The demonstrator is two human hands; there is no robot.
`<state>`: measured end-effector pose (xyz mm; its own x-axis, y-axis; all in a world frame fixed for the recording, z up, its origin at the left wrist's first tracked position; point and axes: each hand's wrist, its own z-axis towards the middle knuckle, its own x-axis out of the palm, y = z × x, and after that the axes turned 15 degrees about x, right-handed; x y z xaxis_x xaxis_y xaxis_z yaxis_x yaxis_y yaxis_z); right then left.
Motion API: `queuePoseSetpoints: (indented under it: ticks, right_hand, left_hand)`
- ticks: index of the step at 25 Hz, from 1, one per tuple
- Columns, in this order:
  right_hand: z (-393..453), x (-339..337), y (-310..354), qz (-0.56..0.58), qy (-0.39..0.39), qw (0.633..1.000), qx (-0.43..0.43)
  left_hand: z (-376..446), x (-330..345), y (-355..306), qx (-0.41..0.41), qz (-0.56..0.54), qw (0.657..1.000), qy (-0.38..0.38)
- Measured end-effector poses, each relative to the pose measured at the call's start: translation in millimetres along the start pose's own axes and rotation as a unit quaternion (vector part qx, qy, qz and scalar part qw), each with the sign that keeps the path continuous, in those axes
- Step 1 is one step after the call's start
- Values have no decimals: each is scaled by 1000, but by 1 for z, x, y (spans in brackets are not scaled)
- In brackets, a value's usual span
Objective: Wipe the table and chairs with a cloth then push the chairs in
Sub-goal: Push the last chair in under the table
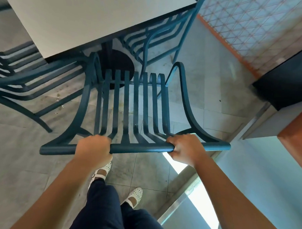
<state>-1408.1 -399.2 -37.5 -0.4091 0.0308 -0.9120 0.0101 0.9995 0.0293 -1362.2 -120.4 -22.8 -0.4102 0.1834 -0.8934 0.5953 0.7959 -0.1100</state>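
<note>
A dark teal slatted metal chair (141, 148) stands in front of me, its seat pointing toward the white square table (92, 15). My left hand (93, 147) grips the chair's top back rail left of centre. My right hand (184, 147) grips the same rail right of centre. The chair's front slats reach about level with the table's black round base (118, 63), just short of the tabletop's near corner. No cloth is in view.
Another teal chair (26, 83) sits at the table's left side and a third (157, 39) at its right side. A dark counter (288, 81) and an orange-edged wall (296, 132) stand at the right. My feet in white shoes (133, 195) are on the grey tiled floor.
</note>
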Motion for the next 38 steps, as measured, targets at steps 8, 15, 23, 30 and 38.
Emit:
queuePoseSetpoints:
  ticks: [8,15,23,30,38]
  right_hand:
    - [-7,1,-34,2,-15,999,-37]
    - [2,-7,-101,-65,16,996,-53]
    - [22,-12,-162,-71,-32,980,-183]
    - [58,-28,-210,-87,-72,954,-277]
    - [99,-45,-249,-80,-75,941,-321]
  left_hand:
    - [-5,-4,-45,-21,-47,999,-10]
    - [17,3,-105,-6,-171,985,22]
    - [38,-3,-158,-49,-225,973,-3]
    - [72,-18,-212,-155,-219,963,-26]
    - [112,-31,-242,-200,-246,947,-43]
